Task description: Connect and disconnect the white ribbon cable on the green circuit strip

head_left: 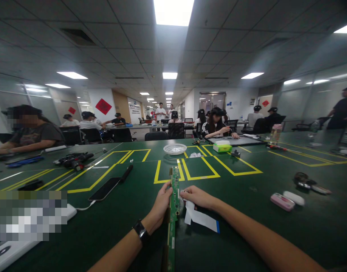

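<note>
A long, narrow green circuit board (173,230) points away from me above the green table. My left hand (161,204) is closed around its left edge, about midway along, with a dark watch on the wrist. On the board's other side, my right hand (194,196) pinches a white flat ribbon cable (203,219) close to the board's right edge. The cable is folded, and its free end with a blue tip hangs to the right. Whether the pinched end sits in a connector on the board cannot be made out.
Yellow tape outlines (202,176) mark the green table (241,234). Ahead stands a white plastic dish (175,149) beside a green tissue pack (222,146). A phone (105,189) lies left; keys (309,183) and a pink case (282,202) lie right. Other people sit around.
</note>
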Motion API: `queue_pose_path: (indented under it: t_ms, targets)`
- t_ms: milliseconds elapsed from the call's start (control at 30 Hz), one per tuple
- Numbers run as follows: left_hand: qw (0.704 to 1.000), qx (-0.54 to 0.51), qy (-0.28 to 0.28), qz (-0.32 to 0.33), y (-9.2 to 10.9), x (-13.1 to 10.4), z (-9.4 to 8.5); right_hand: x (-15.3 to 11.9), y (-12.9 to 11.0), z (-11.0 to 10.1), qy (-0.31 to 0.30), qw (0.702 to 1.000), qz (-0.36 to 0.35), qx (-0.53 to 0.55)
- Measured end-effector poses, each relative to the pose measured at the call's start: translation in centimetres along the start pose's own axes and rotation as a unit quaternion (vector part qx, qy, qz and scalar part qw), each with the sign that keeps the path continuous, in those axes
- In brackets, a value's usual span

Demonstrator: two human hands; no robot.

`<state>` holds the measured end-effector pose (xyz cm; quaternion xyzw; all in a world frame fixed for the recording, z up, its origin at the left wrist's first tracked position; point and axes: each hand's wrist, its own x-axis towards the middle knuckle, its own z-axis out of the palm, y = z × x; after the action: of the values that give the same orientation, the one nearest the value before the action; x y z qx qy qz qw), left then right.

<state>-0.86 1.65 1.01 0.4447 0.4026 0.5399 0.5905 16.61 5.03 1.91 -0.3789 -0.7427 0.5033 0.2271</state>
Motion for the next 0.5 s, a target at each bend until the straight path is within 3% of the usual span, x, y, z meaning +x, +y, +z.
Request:
queue_pose_path:
  t_ms: [233, 500]
  targets:
    - [1.0, 0.007, 0.011, -0.004, 0.2, -0.1, 0.0, 0.3, 0.6, 0.0, -0.003, 1.0, 0.0, 0.011]
    - [1.0, 0.011, -0.022, -0.007, -0.8, 0.2, 0.0, 0.5, 1.0, -0.1, -0.002, 1.0, -0.004, -0.011]
